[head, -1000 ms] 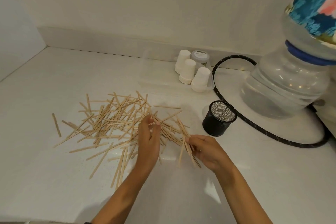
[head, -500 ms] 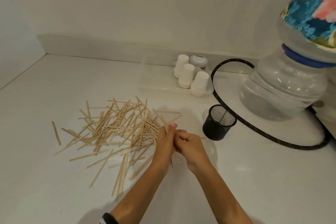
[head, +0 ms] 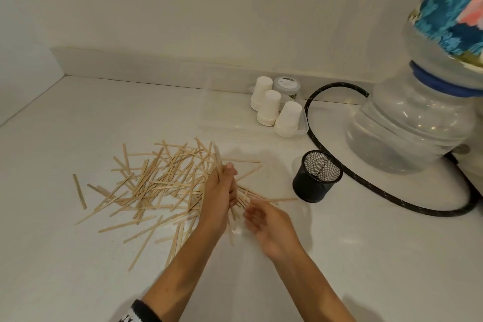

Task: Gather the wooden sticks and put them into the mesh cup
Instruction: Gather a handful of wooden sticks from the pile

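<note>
Your left hand (head: 219,193) is gripping a loose bundle of wooden sticks (head: 156,185) over the pile, your right hand (head: 264,219) hanging relaxed, empty. The mesh cup (head: 317,176) is standing nearby (narrow-mouthed); splayed ends are risking catching its rim.

Hands splitting apart again after meeting up

The left hand (head: 219,198) is now gripping a bunch of wooden sticks (head: 218,158) almost upright, and the right hand (head: 266,225) is dropping back toward the counter (head: 339,243), fingers loose, instead of pressed against the left.
</note>
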